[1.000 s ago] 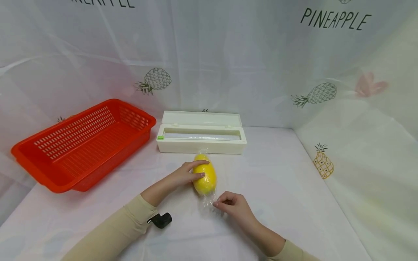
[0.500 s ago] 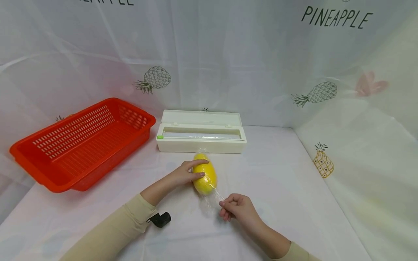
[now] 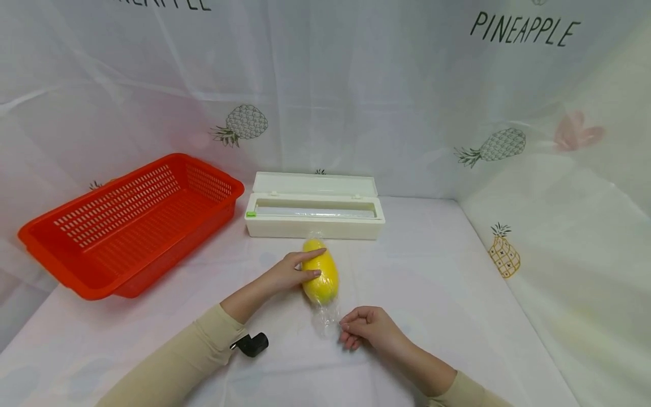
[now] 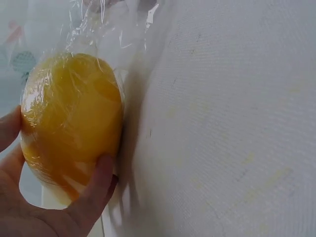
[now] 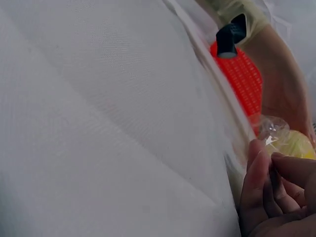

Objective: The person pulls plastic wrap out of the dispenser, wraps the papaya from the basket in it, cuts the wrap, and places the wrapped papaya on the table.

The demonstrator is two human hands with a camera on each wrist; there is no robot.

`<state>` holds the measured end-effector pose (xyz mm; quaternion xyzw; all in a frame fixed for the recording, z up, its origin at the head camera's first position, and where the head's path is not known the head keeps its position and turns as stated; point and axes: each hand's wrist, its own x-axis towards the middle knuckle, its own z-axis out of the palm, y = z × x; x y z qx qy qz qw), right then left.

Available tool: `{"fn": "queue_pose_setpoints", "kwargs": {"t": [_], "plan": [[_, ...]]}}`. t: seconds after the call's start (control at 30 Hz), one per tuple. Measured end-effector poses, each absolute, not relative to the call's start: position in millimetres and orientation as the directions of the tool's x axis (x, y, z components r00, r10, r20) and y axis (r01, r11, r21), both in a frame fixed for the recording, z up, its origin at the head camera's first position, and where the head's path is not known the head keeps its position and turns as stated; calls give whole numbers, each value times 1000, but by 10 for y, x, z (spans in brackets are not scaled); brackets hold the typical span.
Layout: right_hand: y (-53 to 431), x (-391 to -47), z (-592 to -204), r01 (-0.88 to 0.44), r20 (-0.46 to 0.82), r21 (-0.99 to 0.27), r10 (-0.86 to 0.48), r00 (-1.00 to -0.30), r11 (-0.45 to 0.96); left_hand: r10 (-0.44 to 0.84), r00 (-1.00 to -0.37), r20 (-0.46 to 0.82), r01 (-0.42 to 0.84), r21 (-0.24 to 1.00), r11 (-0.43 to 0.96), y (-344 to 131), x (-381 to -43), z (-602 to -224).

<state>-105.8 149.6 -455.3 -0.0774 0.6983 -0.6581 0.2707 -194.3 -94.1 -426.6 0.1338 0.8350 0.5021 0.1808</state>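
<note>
A yellow oval fruit (image 3: 324, 285), mango-like in shape, lies on the white cloth inside clear cling film. My left hand (image 3: 289, 273) grips it from the left, fingers across its top; the left wrist view shows thumb and fingers on both sides of the wrapped fruit (image 4: 74, 113). Loose cling film (image 3: 325, 322) trails from its near end. Right beside that film is my right hand (image 3: 373, 328), thumb and forefinger brought close together and the other fingers bent. In the right wrist view, film (image 5: 272, 129) shows just beyond the right fingertips; whether they pinch its edge is unclear.
Behind the fruit stands a white cling film dispenser (image 3: 315, 229), lid raised, a roll inside and a green slider at its left. A red perforated basket (image 3: 152, 271) sits at the left. A black wrist camera (image 3: 252, 343) sticks out from the left sleeve.
My right hand drew the film out taut toward the lower right half a second ago; now the film hangs slack by its fingertips. My left hand and the fruit have hardly moved.
</note>
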Motion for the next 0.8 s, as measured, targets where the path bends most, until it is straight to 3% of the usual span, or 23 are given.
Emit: {"fn": "queue_pose_setpoints", "kwargs": {"t": [0.17, 0.37, 0.47, 0.6, 0.8], "plan": [[1609, -1086, -4523, 165, -228, -968, -383, -895, 191, 293, -944, -151, 55, 804, 592, -894, -1847, -4201], [1640, -1089, -4441, 83, -139, -975, -273, -952, 205, 289, -952, 98, 271, 709, 652, -837, -1732, -4127], [1608, -1102, -4402, 31, -98, -975, -299, -949, 219, 352, -897, 265, 439, 618, 652, -826, -1695, -4113], [1554, -1133, -4363, -16, -62, -973, -327, -943, 232, 446, -779, 441, 625, 494, 604, -842, -1676, -4119], [1524, -1188, -4355, -113, 18, -969, -393, -919, 218, 542, -696, 470, 717, 428, 550, -868, -1662, -4130]]}}
